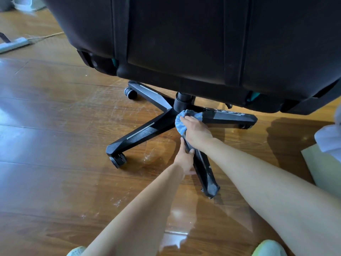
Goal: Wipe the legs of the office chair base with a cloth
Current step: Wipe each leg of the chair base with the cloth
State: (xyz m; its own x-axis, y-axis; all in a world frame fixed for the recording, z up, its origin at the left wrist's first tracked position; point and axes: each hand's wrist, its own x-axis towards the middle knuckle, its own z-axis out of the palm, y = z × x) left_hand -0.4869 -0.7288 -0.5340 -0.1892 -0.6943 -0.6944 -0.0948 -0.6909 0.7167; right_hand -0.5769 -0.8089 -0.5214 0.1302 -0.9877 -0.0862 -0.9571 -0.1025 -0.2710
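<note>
The chair base (181,105) stands on the wood floor (55,117) under the black seat (184,43), its legs fanning out from the hub. The near leg (208,175) runs lengthwise toward the person, its tip pointing down-right. A second leg (140,133) points left and ends at a caster (118,160). A third (230,117) points right.

The right hand (196,131) grips the bunched blue cloth (179,124), fingers curled over it, pressing it where the near leg meets the hub. The left hand (184,158) wraps around the near leg just below, thumb on top. A power strip (14,44) lies far left.
</note>
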